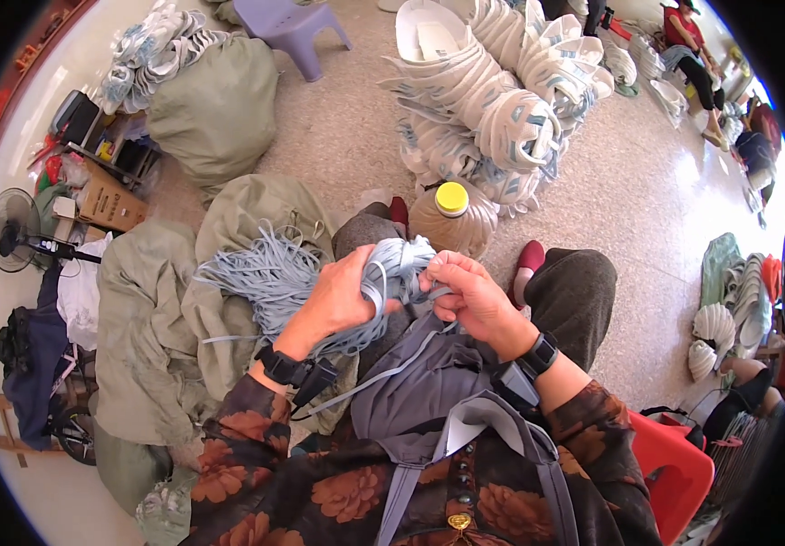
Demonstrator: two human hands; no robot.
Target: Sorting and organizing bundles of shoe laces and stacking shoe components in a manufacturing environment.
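A thick bundle of light blue shoelaces (265, 278) lies across my lap, its loose ends fanned out to the left. My left hand (338, 289) wraps round the bundle near its gathered end, and one lace loops over the fingers. At the knotted end of the bundle, my right hand (474, 289) pinches a lace between thumb and fingers. One strand trails down over my grey apron (420, 382). Just beyond my hands stands a ribbed plastic jar with a yellow lid (452, 198).
Stacked white-and-blue shoe uppers (502, 100) rise from the floor ahead. Green cloth sacks (142, 318) lie to the left near a fan (15, 232). A purple stool (292, 32) is at the back; a red chair (674, 469) is at lower right. Other people sit far right.
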